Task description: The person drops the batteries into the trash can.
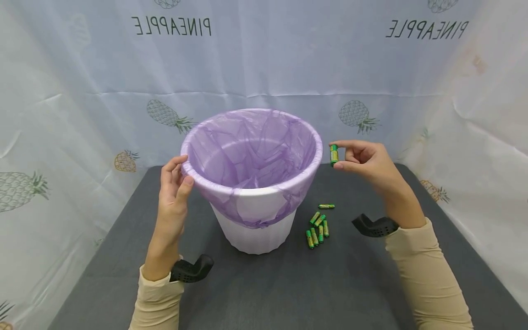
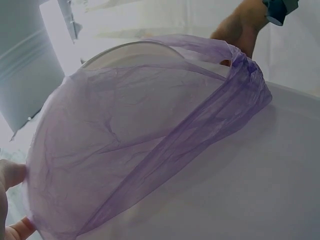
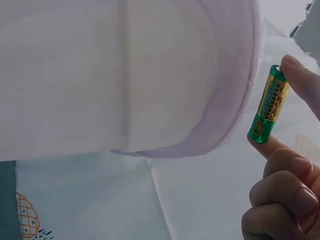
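A white bin [image 1: 253,229] lined with a purple bag [image 1: 255,151] stands in the middle of the dark table [image 1: 288,284]. My left hand [image 1: 173,188] grips the bin's left rim, thumb on the outside and fingers over the edge. The left wrist view is filled by the purple bag [image 2: 150,140] over the rim. My right hand [image 1: 363,160] pinches a green battery [image 1: 333,154] upright by its ends, just right of the bin's rim. In the right wrist view the battery [image 3: 269,111] sits between fingertip and thumb beside the bin [image 3: 125,75].
Several green batteries [image 1: 317,227] lie loose on the table right of the bin's base, one more [image 1: 326,206] a little behind them. A pineapple-print white curtain [image 1: 82,91] closes in the back and both sides.
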The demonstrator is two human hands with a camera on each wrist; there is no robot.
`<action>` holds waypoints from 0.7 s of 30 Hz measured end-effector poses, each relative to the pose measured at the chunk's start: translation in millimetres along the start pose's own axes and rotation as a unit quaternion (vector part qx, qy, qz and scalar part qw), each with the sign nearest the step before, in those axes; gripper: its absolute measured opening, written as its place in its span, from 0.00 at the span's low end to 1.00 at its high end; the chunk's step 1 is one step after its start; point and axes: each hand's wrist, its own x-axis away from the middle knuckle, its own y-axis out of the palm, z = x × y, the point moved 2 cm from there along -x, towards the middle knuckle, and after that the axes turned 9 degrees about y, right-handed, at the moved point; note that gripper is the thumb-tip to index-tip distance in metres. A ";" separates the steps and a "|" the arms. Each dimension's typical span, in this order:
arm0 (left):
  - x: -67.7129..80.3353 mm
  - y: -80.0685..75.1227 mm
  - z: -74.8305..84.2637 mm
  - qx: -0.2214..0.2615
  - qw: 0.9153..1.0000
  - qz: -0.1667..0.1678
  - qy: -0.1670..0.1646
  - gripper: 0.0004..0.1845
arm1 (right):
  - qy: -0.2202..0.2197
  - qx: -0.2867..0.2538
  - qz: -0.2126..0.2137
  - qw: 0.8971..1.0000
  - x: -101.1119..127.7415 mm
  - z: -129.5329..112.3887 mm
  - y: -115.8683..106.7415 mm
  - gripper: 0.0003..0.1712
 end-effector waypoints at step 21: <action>0.1 -0.6 1.2 0.002 1.000 -0.010 0.002 0.20 | 0.010 0.025 -0.019 0.999 -19.7 -22.4 12.1 0.19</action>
